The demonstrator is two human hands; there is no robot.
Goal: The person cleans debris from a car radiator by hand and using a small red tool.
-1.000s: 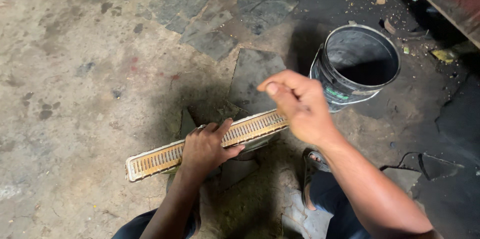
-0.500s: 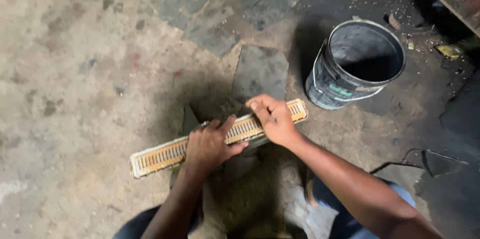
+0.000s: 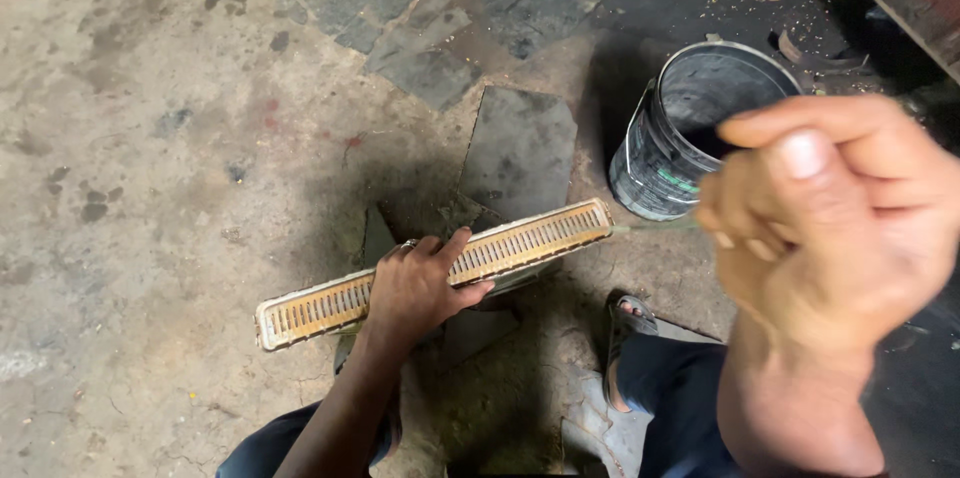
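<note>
Concrete floor (image 3: 150,88); left hand (image 3: 415,288) grips grille (image 3: 520,248) seemingly mid-length

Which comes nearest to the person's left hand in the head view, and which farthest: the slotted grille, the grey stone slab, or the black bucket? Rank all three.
Measured from the left hand:
1. Slotted grille: under the hand, which grips its middle.
2. Grey stone slab: on the floor just beyond the grille.
3. Black bucket: farthest, up and to the right, by the dark floor.

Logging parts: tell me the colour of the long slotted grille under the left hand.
Rusty yellow-orange slots in a whitish frame: grille, head view.
</note>
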